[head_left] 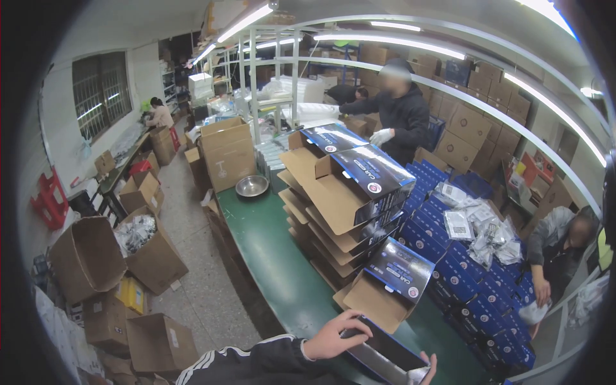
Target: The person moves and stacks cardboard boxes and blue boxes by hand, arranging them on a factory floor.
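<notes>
My left hand [336, 335] reaches in from a black sleeve with white stripes, its thumb and fingers closed on the near end of a printed carton box [384, 355]. The box has dark, glossy sides and a blue edge, and it lies tilted low over the green table. At its other end, my right hand [430, 370] grips the corner; the picture's lower edge cuts off most of this hand. Just beyond stands an open blue-and-black carton [399, 269] with brown flaps. Behind it rises a stack of similar open cartons [369, 176].
A metal bowl [252, 187] sits on the green table [256, 224]. Many blue boxes [471, 289] fill the right side, with clear bags [478, 224] on top. Brown cardboard boxes [157, 256] crowd the left floor. Co-workers [401, 112] are at the back and right.
</notes>
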